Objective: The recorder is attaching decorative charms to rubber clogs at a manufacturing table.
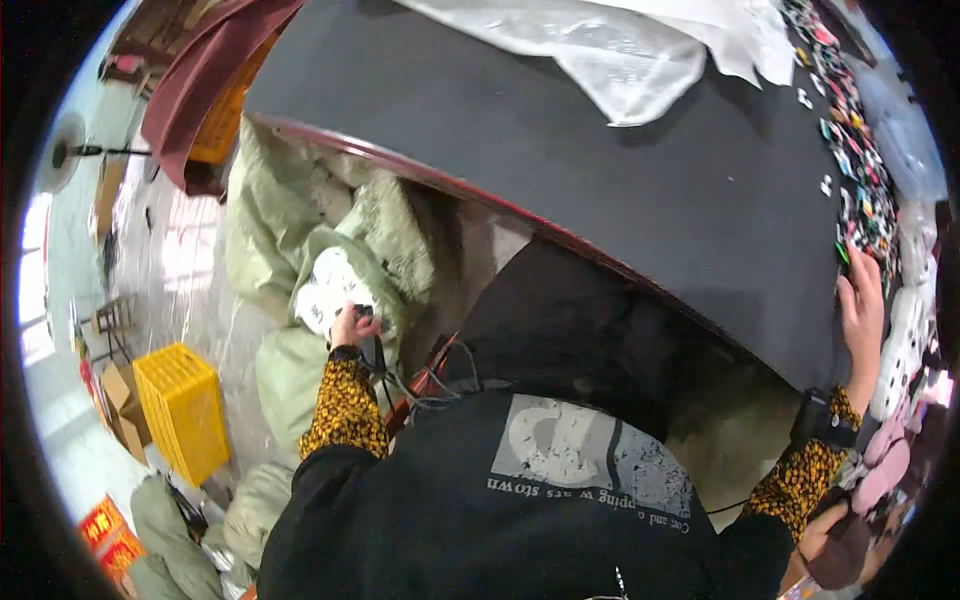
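Note:
My left hand (356,326) is off the table's left side, over the mouth of a pale green woven sack (385,245). Its fingers are curled around a small dark thing I cannot make out. White pieces with dark marks (328,288) show inside the sack just beyond it. My right hand (864,315) rests at the right side of the dark table (640,190), fingers stretched and slightly apart. Its fingertips reach the near end of a long heap of small multicoloured pieces (870,205), too small to name. A black band circles each wrist.
Translucent white sheeting (630,70) lies across the table's far end. A yellow plastic crate (182,410) and cardboard box (125,405) stand on the floor at left, with more green sacks (165,540) below. Cables (440,380) hang near my left forearm. Another person's hand (822,530) shows at lower right.

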### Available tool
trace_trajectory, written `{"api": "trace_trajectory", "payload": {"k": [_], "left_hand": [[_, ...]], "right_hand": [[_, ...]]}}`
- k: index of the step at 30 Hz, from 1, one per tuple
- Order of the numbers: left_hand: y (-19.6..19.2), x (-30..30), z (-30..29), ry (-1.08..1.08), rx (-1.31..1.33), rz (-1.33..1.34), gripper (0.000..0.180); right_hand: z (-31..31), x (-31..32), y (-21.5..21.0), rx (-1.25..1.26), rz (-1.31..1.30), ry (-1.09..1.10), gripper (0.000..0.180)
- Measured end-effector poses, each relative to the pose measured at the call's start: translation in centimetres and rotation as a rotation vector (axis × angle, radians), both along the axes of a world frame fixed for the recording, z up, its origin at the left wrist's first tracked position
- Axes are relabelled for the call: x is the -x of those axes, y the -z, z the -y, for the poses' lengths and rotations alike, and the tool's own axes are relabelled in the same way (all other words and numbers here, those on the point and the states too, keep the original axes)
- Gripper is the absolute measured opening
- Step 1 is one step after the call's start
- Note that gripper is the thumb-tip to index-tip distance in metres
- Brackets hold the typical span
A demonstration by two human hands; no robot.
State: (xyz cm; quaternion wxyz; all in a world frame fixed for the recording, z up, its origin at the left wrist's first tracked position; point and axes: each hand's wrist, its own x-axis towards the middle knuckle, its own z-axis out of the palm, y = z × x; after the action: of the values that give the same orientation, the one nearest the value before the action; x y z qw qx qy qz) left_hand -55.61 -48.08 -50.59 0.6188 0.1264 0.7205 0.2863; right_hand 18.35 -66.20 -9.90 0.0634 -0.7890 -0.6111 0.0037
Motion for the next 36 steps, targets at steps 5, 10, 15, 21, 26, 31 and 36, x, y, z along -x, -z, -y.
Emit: {"api": "trace_trajectory", "payload": {"k": [5, 10, 15, 21, 26, 31, 36], "left_hand": [[-0.4, -0.6, 1.2, 0.106, 0.090, 0.072, 0.037], [-1.3, 5.8, 3.0, 0.123, 0.104, 0.363, 0.034], [-2.2, 3.2, 5.3, 0.296, 0.185, -0.054, 0.041], [-1.2, 8.3, 3.5, -0.226, 0.152, 0.200, 0.074], [0.6, 0.7, 1.7, -0.588, 0.179, 0.248, 0.059], [3.5, -0.4, 0.9, -0.546, 0.109, 0.237, 0.048], [6.5, 6.2, 0.1, -0.640, -0.033, 0.227, 0.021]], "right_hand": [[0.1, 0.0, 0.6, 0.075, -0.056, 0.052, 0.046], [0.0, -1.0, 1.5, 0.050, -0.055, -0.012, 0.047], [0.6, -1.2, 0.9, 0.066, 0.045, -0.019, 0.046], [-0.4, -1.3, 2.1, 0.059, -0.031, -0.024, 0.045], [0.1, -0.7, 0.9, 0.065, 0.065, -0.009, 0.045], [0.2, -0.3, 0.1, 0.099, 0.027, 0.042, 0.045], [0.0, -0.2, 0.5, 0.072, 0.003, 0.032, 0.045]]}}
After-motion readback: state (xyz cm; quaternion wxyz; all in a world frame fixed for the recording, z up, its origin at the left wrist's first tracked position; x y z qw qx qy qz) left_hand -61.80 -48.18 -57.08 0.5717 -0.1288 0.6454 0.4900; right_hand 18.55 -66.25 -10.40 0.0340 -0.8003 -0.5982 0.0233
